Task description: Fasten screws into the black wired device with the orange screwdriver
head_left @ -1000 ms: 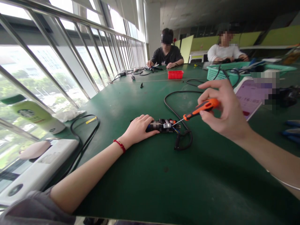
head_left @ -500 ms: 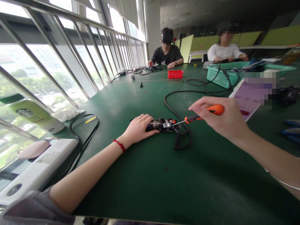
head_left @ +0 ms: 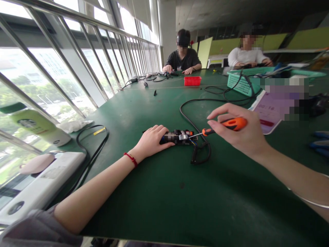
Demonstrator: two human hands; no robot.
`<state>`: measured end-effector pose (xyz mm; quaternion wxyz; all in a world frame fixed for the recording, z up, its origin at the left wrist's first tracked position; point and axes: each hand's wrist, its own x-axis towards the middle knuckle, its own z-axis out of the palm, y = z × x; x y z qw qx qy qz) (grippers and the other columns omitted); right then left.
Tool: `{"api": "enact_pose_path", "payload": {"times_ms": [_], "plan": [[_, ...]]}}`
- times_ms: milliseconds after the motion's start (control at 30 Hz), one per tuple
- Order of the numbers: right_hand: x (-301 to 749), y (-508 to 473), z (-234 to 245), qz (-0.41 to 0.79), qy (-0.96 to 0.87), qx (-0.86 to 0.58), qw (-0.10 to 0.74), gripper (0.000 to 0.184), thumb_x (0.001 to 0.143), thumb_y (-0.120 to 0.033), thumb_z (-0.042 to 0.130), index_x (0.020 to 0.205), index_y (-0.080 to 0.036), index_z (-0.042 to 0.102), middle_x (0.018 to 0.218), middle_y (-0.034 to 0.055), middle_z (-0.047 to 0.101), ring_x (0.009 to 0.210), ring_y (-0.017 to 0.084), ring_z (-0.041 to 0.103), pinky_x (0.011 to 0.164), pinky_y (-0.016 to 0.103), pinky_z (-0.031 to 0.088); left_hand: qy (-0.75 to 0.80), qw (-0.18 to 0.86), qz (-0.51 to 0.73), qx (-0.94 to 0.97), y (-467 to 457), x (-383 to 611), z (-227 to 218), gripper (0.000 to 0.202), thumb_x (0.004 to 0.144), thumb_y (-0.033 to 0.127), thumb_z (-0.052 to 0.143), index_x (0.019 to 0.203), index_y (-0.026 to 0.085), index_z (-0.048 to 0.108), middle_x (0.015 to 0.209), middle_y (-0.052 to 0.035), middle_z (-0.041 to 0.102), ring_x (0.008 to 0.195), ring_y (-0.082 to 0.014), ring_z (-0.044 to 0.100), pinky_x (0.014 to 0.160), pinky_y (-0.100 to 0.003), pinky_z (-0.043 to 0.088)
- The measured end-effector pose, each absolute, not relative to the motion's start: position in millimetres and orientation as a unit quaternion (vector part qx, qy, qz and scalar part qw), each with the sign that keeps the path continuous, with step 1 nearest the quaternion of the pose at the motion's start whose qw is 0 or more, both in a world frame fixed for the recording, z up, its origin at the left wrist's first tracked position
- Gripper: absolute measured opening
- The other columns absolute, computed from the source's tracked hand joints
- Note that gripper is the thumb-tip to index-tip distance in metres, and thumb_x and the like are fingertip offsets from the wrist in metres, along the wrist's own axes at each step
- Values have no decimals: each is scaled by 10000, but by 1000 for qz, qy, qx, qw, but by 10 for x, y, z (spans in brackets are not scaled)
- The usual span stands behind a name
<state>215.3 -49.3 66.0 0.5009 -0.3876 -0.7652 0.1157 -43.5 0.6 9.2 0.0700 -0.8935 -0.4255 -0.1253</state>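
Observation:
On the green table (head_left: 144,192) lies a black cylindrical electrical device (head_left: 170,137) with exposed wires and a metal part at its right end. My left hand (head_left: 154,140) wraps over its left end and presses it against the table. In my right hand (head_left: 238,132) is a screwdriver (head_left: 234,124) with an orange and black handle, held between thumb and fingers. Its shaft points left and its tip meets the metal part of the device; the exact contact point is too small to make out. A black power cord (head_left: 189,118) runs from the device's right end.
A turquoise basket (head_left: 241,82) with cords and a phone (head_left: 269,111) stand at right, blue-handled tools (head_left: 321,144) nearer. A red tray (head_left: 192,81) sits farther back. At left are a green bottle (head_left: 38,125) and a white box (head_left: 48,185). Two people sit across the table.
My right hand has turned around the screwdriver handle, its fingers now more spread and the handle more exposed. My left hand and the device have stayed in place.

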Motion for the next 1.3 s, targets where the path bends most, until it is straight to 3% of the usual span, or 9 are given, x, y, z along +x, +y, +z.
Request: {"api": "enact_pose_path", "payload": {"times_ms": [167,367,533,667,767,900,1000,1100,1300], "plan": [[2130,-475,653,191,-721,-363,558,436,667,-173,671,1025,-267,442,714,-48,505,541,117,481,511,272,401,-424,72,-123,-895,7,-436,94,471,843,611,419,1000,182,532,971,-70,590,866,-225,545,756,-350,447],[2130,-469,652,152,-723,-431,518,124,734,-275,648,810,-229,561,549,-47,482,462,108,423,488,275,353,-426,69,-125,-893,8,-433,85,465,840,606,427,1005,186,536,973,-71,592,869,-223,547,756,-347,447],[2126,-449,624,194,-722,-368,552,453,658,-196,677,1047,-286,463,702,-41,516,542,130,487,503,279,393,-426,74,-120,-894,-3,-435,103,463,845,605,421,1003,184,532,976,-72,596,872,-226,553,757,-346,446],[2114,-477,605,161,-745,-418,493,66,763,-297,605,759,-236,579,506,-45,471,466,125,465,487,286,368,-431,78,-101,-893,-12,-435,170,484,827,633,427,991,189,529,961,-65,597,849,-225,564,732,-338,449],[2091,-504,604,153,-755,-426,475,31,762,-236,592,746,-243,567,472,-54,455,438,128,451,496,297,388,-447,66,-93,-887,-17,-428,189,476,834,635,412,963,193,535,935,-56,601,832,-221,569,700,-327,450],[2062,-516,588,156,-743,-386,524,343,682,-163,643,972,-275,497,621,-42,510,523,155,505,522,311,425,-447,55,-101,-887,-43,-412,164,439,877,568,400,1062,193,536,1027,-65,605,906,-218,572,774,-330,449],[2066,-525,530,122,-750,-360,542,325,698,-195,637,986,-264,501,644,-36,510,538,144,504,504,290,406,-452,54,-92,-886,-73,-440,197,455,881,560,400,1141,208,525,1065,-64,599,936,-214,577,772,-308,448],[2079,-534,410,107,-829,-331,438,128,795,-218,535,920,-234,555,469,-85,419,395,93,390,442,252,332,-469,26,-54,-881,-67,-588,309,457,868,599,373,1049,228,570,1007,-40,609,883,-195,594,658,-259,434],[2041,-476,92,94,-937,-251,225,263,854,-286,511,1080,-184,596,862,36,654,714,119,598,651,252,469,-596,21,28,-802,105,-1234,520,546,819,668,339,940,197,586,928,-66,639,766,-219,603,586,-267,388]]}}
